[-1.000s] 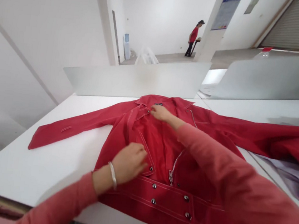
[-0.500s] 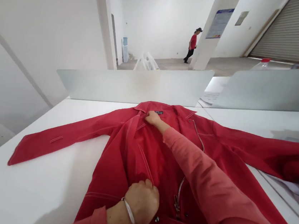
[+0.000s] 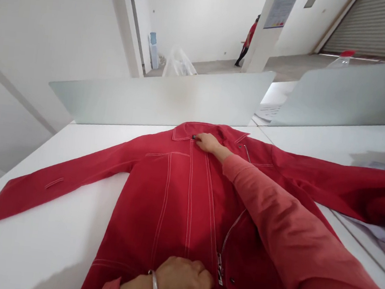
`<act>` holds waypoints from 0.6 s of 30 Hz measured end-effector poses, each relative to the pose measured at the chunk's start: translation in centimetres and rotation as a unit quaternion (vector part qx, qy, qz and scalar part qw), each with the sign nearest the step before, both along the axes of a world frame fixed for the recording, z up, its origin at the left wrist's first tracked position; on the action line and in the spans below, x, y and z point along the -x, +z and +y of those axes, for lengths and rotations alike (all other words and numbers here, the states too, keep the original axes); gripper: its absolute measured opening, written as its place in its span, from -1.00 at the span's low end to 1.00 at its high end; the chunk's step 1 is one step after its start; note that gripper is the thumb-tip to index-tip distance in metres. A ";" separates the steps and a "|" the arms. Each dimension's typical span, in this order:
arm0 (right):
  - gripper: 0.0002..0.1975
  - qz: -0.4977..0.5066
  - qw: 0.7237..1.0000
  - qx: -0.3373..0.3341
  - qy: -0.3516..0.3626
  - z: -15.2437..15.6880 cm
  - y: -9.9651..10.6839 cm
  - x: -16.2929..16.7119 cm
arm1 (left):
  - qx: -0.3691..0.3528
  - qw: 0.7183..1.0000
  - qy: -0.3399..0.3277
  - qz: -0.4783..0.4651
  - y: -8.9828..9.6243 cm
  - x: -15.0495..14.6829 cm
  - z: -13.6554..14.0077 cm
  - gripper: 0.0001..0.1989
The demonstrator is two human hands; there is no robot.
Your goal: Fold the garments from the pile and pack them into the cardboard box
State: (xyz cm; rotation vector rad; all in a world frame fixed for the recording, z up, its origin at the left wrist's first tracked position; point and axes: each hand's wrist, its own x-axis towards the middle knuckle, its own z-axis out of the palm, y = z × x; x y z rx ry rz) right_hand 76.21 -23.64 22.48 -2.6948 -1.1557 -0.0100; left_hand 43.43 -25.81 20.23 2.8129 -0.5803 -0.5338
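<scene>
A red jacket (image 3: 143, 213) with white stitching lies spread on the white table, collar at the far end. Its left front panel is drawn out smooth across the middle. Up near the collar, my right hand (image 3: 209, 142) pinches the top edge of that panel, beside a small black label. My left hand (image 3: 184, 280), with a bracelet at the wrist, is closed on the panel's lower edge at the bottom of view; its fingertips are hidden. A metal zipper (image 3: 219, 263) runs along the right front panel, partly covered by my right arm.
Frosted dividers (image 3: 163, 99) stand along the table's far edge. Behind them are a white plastic bag (image 3: 180, 64) and a bottle with a red cap (image 3: 343, 59). Papers (image 3: 384, 245) lie under the right sleeve. A person (image 3: 249, 39) is partly hidden by a pillar at the back.
The left front panel has gone from folded and creased to lying smooth over the opening. Both hands moved slightly right with its edge. The person at the back has passed partly behind the pillar.
</scene>
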 end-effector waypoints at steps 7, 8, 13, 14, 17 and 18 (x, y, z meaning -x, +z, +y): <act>-0.63 -0.043 0.998 -0.046 -0.009 -4.1 5.5 2.4 | 0.070 0.997 0.013 0.030 2.6 0.9 1.1 -0.63; -0.63 -0.047 0.997 -0.061 -0.007 -5.3 6.6 3.4 | 0.070 0.997 0.010 0.037 2.9 1.0 1.2 -0.62; -0.72 -0.005 0.991 -0.114 0.064 -12.6 8.6 11.0 | 0.037 0.999 -0.009 0.028 3.4 1.7 1.9 -0.61; -0.74 0.025 0.989 -0.108 0.103 -14.0 8.2 12.9 | 0.030 0.999 -0.013 0.025 3.4 1.9 2.0 -0.64; -0.77 0.161 0.954 -0.054 0.246 -17.2 5.6 18.4 | 0.022 0.999 -0.029 0.015 3.4 2.4 2.1 -0.77; -0.78 0.200 0.937 -0.033 0.284 -17.8 4.5 20.1 | 0.025 0.999 -0.033 0.008 3.3 2.5 2.1 -0.82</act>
